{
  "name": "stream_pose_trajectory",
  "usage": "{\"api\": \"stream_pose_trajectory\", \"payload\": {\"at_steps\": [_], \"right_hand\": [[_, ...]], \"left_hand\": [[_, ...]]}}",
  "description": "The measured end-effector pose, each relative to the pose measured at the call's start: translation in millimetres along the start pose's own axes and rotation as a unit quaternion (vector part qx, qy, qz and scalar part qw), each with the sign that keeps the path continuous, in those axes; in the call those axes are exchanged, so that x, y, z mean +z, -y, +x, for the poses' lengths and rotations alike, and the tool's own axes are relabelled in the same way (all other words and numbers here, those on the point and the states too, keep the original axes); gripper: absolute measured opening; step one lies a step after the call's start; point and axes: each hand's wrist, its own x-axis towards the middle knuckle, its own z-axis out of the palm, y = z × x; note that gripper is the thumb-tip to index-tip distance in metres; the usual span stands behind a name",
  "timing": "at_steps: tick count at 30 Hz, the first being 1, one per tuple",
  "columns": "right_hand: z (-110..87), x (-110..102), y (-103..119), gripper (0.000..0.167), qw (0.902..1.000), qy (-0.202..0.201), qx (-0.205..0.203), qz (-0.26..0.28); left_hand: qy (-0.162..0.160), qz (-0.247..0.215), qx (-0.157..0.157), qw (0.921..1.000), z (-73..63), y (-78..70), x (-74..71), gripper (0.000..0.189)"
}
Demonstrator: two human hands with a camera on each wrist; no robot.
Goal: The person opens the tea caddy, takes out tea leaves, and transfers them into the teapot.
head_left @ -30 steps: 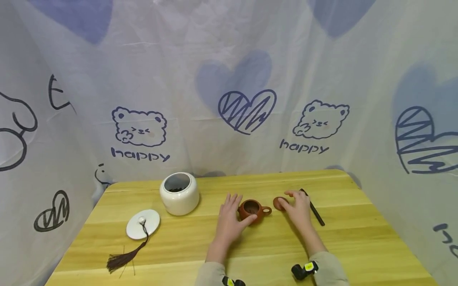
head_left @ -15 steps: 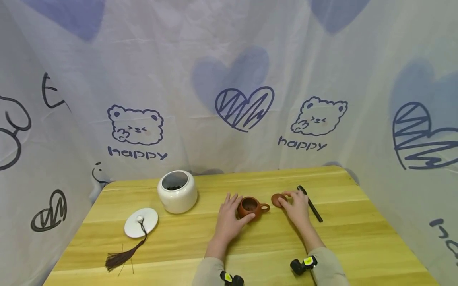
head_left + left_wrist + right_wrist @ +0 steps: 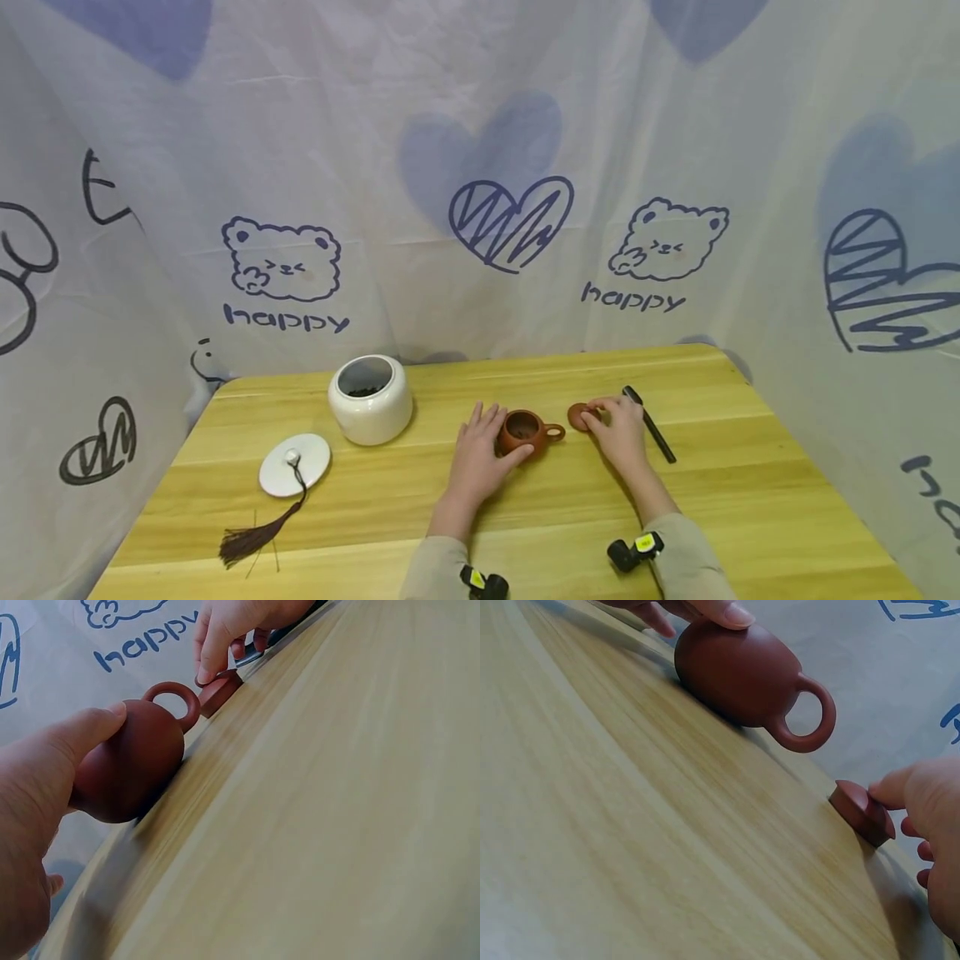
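A small reddish-brown clay teapot (image 3: pixel 522 430) stands uncovered on the table with a little dark matter inside. My left hand (image 3: pixel 477 458) holds its left side, the thumb on the near wall and the fingers around the back; its spout is hidden. The round handle (image 3: pixel 825 720) points toward my right hand (image 3: pixel 621 433). That hand pinches the top of the matching teapot lid (image 3: pixel 577 417), which sits on the wood just right of the handle. In the right wrist view the lid (image 3: pixel 860 813) touches the table, and its knob is covered by fingertips.
A white jar (image 3: pixel 371 408) with dark contents stands left of the teapot, uncovered. Nearer lies its white lid (image 3: pixel 281 471) with a dark tassel (image 3: pixel 251 542). A slim black stick (image 3: pixel 656 433) lies beyond my right hand. Printed cloth hangs behind the table (image 3: pixel 562 525).
My right fingers have drawn in closer around the lid, which seems to lie flatter now. My left hand stays on the teapot. The head view has shifted slightly.
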Motion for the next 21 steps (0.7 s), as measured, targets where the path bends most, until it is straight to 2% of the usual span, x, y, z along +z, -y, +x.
{"api": "stream_pose_trajectory", "payload": {"at_steps": [14,21], "right_hand": [[-1.2,-2,4,0.023,0.9997,-0.01,-0.014,-0.019],[-2.9,-7,12,0.021,0.9981,-0.035,-0.041,-0.031]], "left_hand": [[0.012,0.01,-0.009,0.9998,0.3,-4.4,-4.9,0.081],[0.01,0.013,-0.012,0.9998,1.0,-3.2,-3.5,0.081]]}}
